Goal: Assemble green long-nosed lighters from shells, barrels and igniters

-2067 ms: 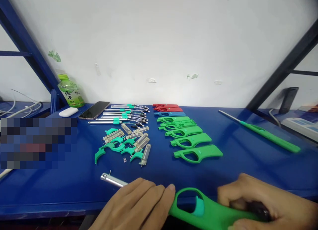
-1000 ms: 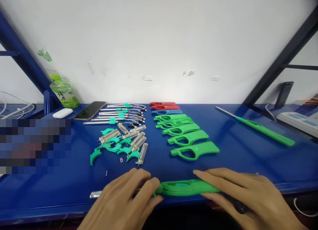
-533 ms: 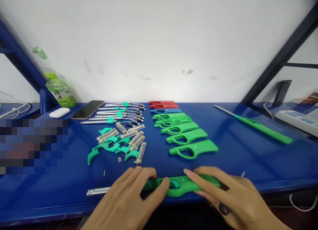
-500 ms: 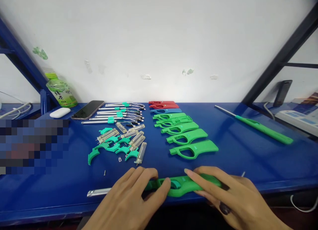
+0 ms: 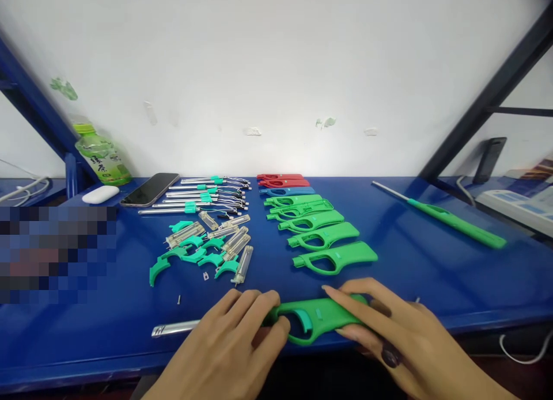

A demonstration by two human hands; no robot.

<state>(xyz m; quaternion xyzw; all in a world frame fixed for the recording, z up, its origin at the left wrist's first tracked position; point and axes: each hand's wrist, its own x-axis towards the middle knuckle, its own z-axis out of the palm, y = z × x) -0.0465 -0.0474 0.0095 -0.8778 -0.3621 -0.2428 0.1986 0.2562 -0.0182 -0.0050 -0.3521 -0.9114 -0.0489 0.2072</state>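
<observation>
Workbench with laid-out lighter parts

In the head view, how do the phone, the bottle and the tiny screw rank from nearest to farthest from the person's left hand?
From the left hand:
1. Screw, just beyond it, slightly left.
2. Phone, toward the back left.
3. Bottle, back left, past the phone.

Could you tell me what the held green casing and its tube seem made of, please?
The green casing looks like semi-matte moulded plastic, given its even colour and soft sheen. The tube seems smooth metal, perhaps steel, from its silvery highlights.
</observation>
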